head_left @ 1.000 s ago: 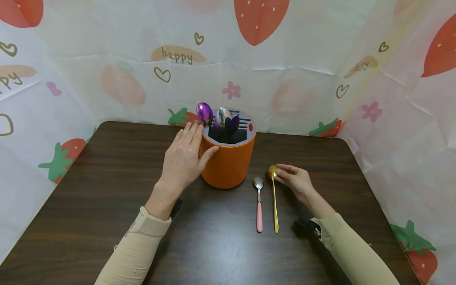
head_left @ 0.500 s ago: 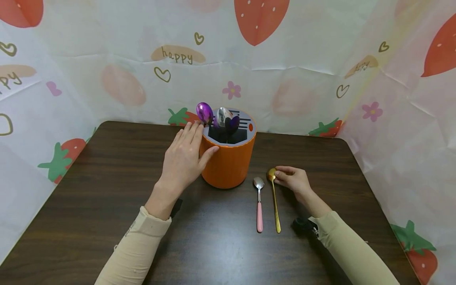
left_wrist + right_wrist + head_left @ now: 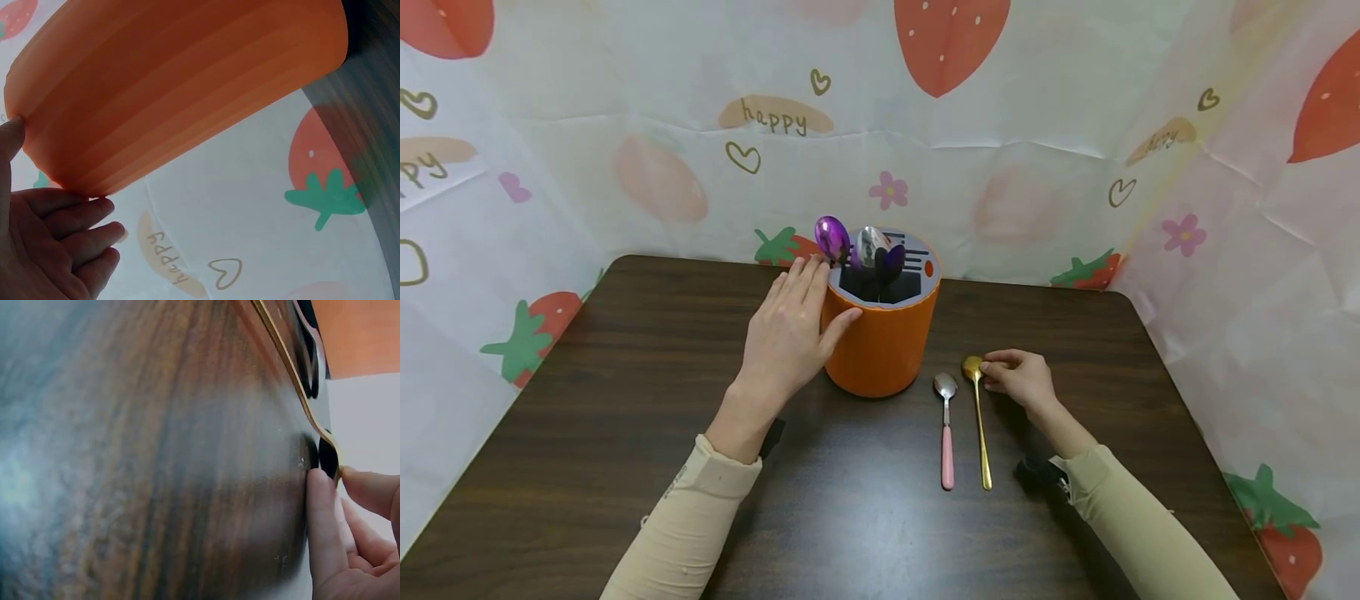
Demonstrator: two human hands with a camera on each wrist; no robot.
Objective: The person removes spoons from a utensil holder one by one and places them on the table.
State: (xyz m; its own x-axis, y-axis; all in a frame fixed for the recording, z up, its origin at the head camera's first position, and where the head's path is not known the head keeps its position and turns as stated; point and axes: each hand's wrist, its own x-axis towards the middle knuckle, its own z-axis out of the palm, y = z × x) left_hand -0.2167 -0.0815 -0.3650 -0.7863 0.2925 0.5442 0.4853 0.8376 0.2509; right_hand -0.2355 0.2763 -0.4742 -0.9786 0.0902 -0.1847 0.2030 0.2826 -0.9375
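Note:
A long gold spoon (image 3: 979, 417) lies on the table with its bowl away from me. My right hand (image 3: 1019, 380) holds the rim of that bowl, which sits between thumb and finger in the right wrist view. Just left of it lies a spoon with a pink handle (image 3: 947, 457). My left hand (image 3: 786, 337) rests with straight fingers against the left side of an orange utensil holder (image 3: 880, 350). From the holder's grey top stand a purple spoon (image 3: 831, 238), a silver spoon (image 3: 870, 246) and a dark purple one (image 3: 891, 262). Their lower parts are hidden inside.
The dark wooden table (image 3: 647, 400) has rounded back corners. A white cloth (image 3: 1000, 108) printed with strawberries, hearts and flowers hangs behind it and along both sides. The holder stands near the table's back edge.
The gold spoon's bowl has shifted slightly left and nearer, and its handle end slightly right. My right fingers now cover less of the bowl. The left hand and holder stay put.

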